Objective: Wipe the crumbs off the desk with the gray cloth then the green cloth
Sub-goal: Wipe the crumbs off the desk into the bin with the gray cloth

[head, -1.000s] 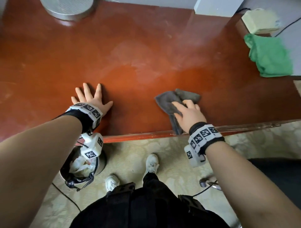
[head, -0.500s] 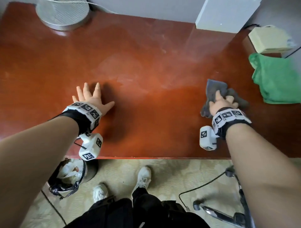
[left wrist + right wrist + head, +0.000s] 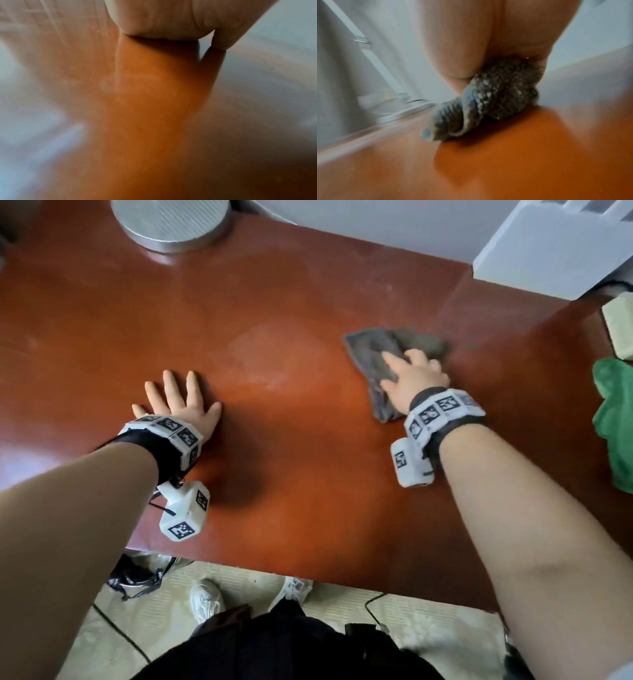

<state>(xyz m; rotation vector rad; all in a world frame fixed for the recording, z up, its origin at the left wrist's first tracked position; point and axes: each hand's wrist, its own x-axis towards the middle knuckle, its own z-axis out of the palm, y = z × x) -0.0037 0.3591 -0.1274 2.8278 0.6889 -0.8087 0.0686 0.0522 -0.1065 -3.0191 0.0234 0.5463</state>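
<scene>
A: Toward the right half of the surface point(image 3: 308, 302), what is worrying you?

B: Right hand point(image 3: 416, 378) is pressing down on the gray cloth point(image 3: 373, 350) with fingers laid over it, thumb tucked at the near side. My guess is that a fast sweep could be flinging crumbs over the near edge onto the floor rather than gathering them.

A: Anything else?

B: Green cloth point(image 3: 615, 419) is lying at the right edge, close to the wiping path. A wide stroke could be dragging it off or pushing crumbs into it before its turn.

A: And the other hand?

B: Left hand point(image 3: 181, 402) is lying flat with fingers spread on the left half, near the near edge, holding nothing. If it is bracing over crumbs, that patch is going unwiped.

A: How is the gray cloth looking?

B: Bunched and folded, not flat; from the right wrist view point(image 3: 496, 94) it is showing nubbly pile with pale flecks, possibly crumbs, though blur is making that uncertain. Only 1 rumpled part is touching the wood, so coverage is probably being reduced.
</scene>
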